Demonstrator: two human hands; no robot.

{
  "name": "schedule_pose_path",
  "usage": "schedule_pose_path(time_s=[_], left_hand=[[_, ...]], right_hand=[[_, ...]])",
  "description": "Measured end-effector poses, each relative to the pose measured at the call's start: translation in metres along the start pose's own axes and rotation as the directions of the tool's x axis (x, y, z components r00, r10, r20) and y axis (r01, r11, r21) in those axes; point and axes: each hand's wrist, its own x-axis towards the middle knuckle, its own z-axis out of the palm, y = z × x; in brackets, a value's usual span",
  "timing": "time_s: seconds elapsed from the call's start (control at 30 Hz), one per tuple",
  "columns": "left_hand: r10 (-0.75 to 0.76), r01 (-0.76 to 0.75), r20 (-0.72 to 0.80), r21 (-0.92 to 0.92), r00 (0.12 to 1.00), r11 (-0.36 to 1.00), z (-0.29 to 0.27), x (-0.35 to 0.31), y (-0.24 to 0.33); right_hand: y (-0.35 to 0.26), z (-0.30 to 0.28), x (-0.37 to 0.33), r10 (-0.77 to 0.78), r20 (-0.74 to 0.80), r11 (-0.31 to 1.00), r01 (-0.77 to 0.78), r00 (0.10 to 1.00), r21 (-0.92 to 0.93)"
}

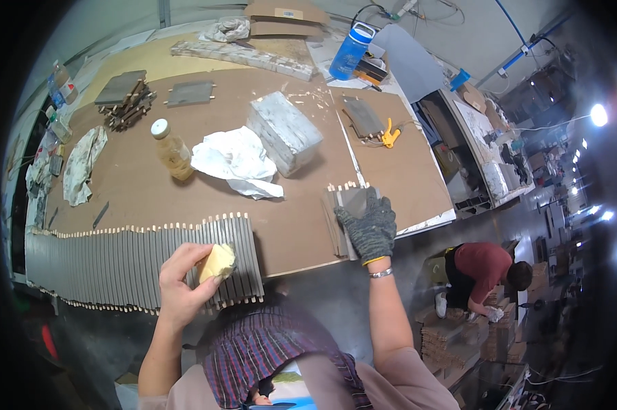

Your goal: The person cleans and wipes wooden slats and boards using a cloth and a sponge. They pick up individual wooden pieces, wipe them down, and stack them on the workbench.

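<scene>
My bare left hand is closed around a pale yellow sponge, its fingers and thumb pinching the sides. Beneath it lies a long row of grey wooden slats, packed side by side with pale peg ends along both edges. In a dark knitted glove, my right hand lies with fingers stretched over a small group of grey slats at the front of the table. Pale pegs stick out from the far end of that group. The palm hides part of the slats.
Behind the hands stand a marbled grey block, a crumpled white cloth and a bottle of yellowish liquid. Farther off are stacked slats, a blue water bottle and a yellow air gun. A person bends over stacks at right.
</scene>
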Motion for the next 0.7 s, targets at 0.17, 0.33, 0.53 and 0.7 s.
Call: schedule_pose_path(time_s=[0.17,0.33,0.53,0.7], left_hand=[[-0.075,0.072,-0.045,-0.055,0.996,0.996,-0.01,-0.01,-0.002],[-0.151,0.142,-0.028,-0.198,0.988,0.97,-0.006,-0.017,-0.006],[-0.367,0.376,0.128,-0.539,0.921,0.754,0.008,-0.025,-0.008],[-0.388,0.451,0.253,-0.66,0.886,0.601,0.03,-0.018,-0.009]], right_hand=[[-0.038,0.025,-0.034,-0.304,-0.206,0.867,0.36,0.93,0.345],[-0.1,0.06,-0.087,-0.507,0.243,0.577,0.116,0.827,0.809],[-0.097,0.097,-0.098,-0.468,0.517,0.225,-0.468,0.717,0.854],[-0.09,0.086,-0.097,-0.49,0.461,0.117,-0.469,0.74,0.876]])
